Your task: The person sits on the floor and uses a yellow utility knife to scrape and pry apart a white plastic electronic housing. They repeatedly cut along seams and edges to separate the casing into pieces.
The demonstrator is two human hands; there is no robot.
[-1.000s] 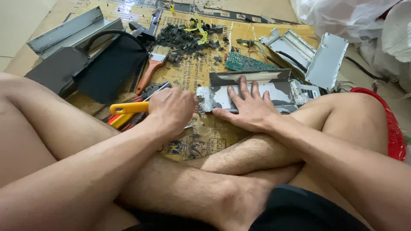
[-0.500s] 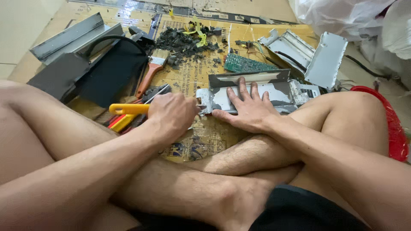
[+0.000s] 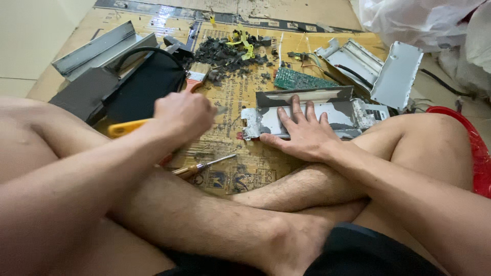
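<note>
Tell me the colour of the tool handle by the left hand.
Yellow handle, seen in the head view.

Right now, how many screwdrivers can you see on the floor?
1 for sure: a wooden-handled screwdriver lies on the cardboard, just below the left hand. The yellow handle beside that hand may be another tool; its tip is hidden.

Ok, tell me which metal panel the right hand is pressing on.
The flat grey panel nearest the legs, under the right hand. The white panels lie further back at right, untouched.
</note>
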